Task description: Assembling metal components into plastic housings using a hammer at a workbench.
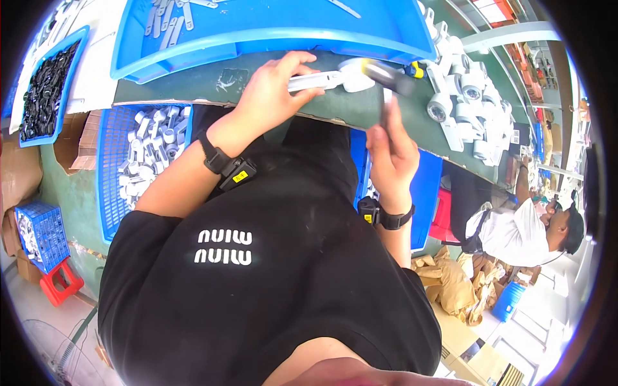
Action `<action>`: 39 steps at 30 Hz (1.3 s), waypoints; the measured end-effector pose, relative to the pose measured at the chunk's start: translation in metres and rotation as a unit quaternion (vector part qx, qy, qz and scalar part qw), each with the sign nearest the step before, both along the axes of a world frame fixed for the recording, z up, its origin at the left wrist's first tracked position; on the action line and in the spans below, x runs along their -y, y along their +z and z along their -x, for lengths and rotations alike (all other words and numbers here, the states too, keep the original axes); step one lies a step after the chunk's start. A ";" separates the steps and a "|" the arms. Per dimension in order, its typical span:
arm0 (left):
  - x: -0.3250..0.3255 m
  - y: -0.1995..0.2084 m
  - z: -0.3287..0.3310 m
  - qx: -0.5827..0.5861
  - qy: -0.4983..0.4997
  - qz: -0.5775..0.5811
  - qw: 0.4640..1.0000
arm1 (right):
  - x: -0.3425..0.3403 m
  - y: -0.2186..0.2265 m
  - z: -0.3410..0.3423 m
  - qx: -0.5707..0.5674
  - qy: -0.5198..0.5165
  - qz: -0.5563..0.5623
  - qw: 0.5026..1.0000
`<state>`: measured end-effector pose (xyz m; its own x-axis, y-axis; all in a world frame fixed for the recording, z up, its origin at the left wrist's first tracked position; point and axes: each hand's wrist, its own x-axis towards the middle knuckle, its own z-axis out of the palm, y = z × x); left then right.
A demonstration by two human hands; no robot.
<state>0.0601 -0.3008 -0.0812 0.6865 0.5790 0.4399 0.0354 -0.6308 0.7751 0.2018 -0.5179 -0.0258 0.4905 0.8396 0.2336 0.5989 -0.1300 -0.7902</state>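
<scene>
My left hand (270,90) is closed around the handle of a white plastic part (315,81), whose rounded head (354,76) points to the right over the green workbench (222,80). In my right hand (394,151) is a hammer (389,78), gripped by its handle. Its dark head, with a yellow end, is smeared by motion and lies right beside the rounded head of the white part. Whether the two touch, I cannot tell.
A large blue tray (270,48) with flat grey strips stands at the far side. White round-headed parts (467,90) are piled at right. A blue basket (109,167) of white pieces sits at left, beyond it a tray of black parts (48,96). Another person (515,231) is at right.
</scene>
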 end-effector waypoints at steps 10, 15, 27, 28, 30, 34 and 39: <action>0.005 0.001 0.005 0.002 0.004 -0.089 0.996 | -0.008 -0.029 -0.012 -0.088 -0.015 -0.187 0.978; 0.004 0.017 0.023 -0.004 -0.031 -0.092 0.995 | -0.018 -0.038 -0.045 -0.223 -0.058 -0.206 0.951; 0.023 0.076 -0.030 -0.115 -0.119 -0.279 0.946 | -0.012 -0.058 -0.066 -0.323 -0.004 -0.196 0.926; 0.026 0.072 -0.037 -0.131 -0.136 -0.301 0.935 | -0.011 -0.058 -0.066 -0.324 -0.003 -0.204 0.924; 0.023 0.079 -0.045 -0.149 -0.154 -0.334 0.918 | -0.010 -0.056 -0.066 -0.327 0.014 -0.209 0.921; -0.011 0.123 -0.056 -0.149 -0.145 -0.245 0.947 | -0.005 -0.053 -0.064 -0.324 -0.003 -0.200 0.925; -0.135 0.136 -0.088 -0.270 -0.019 -0.271 0.924 | -0.004 -0.052 -0.064 -0.337 -0.017 -0.173 0.925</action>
